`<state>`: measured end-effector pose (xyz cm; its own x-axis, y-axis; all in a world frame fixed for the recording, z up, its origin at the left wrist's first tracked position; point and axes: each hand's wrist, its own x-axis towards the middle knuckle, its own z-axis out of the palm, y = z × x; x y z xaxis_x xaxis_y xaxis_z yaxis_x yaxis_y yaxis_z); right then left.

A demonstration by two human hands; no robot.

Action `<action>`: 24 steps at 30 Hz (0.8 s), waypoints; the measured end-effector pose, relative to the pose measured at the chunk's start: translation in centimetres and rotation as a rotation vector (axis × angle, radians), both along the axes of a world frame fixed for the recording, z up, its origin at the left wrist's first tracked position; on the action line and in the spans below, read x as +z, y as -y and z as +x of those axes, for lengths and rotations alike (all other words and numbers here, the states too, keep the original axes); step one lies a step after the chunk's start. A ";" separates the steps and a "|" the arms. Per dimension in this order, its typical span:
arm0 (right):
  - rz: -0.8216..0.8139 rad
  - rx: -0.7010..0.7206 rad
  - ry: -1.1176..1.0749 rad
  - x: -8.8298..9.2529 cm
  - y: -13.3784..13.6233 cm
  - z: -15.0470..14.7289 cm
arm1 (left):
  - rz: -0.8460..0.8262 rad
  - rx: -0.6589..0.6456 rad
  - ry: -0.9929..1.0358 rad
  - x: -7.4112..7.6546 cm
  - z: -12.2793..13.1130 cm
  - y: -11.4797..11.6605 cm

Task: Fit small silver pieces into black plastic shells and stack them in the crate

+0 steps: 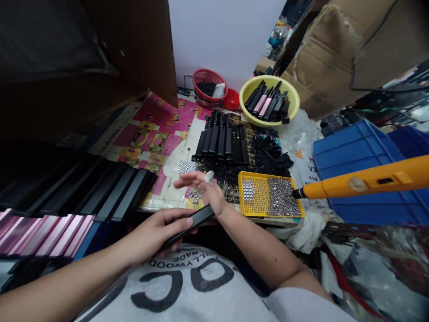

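My left hand (176, 224) is closed round a long, flat black casing (201, 216), thumb on its upper face. The casing is held tilted above my lap. My right hand (207, 190) is open, its fingers stretched to the left over the table edge, with a white wrap (209, 176) on one finger. The heel of that hand is at the casing's far end; whether it presses on it I cannot tell. Just right of it lies a yellow tray (240, 197) with many small metal screws (283, 197). Small silvery pieces (194, 195) lie behind my right hand.
A yellow electric screwdriver (365, 178) points at the tray from the right. Several black casings (219, 136) lie mid-table; black and pink ones (63, 232) are stacked at left. Behind are a yellow bowl (296, 100) and a red basket (197, 78). Blue crates (351, 147) stand at right.
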<state>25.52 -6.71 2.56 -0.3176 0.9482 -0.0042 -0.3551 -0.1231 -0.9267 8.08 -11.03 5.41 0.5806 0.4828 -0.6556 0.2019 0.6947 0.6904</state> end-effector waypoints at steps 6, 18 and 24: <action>0.044 -0.198 0.167 -0.6 0.0 -1.3 | 0.139 -0.021 -0.056 0.2 0.6 0.3; -0.040 -0.444 0.425 -5.2 2.4 2.1 | 1.359 0.040 -1.182 -0.3 -11.3 -7.0; -0.037 -0.359 0.415 -5.5 3.5 1.4 | 1.263 -0.077 -0.577 0.6 2.8 -13.4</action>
<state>26.94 -10.18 -2.93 0.0614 0.9935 -0.0954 0.0139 -0.0965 -0.9952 10.89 2.33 6.03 0.4321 0.9008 0.0428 0.6787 -0.3561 0.6423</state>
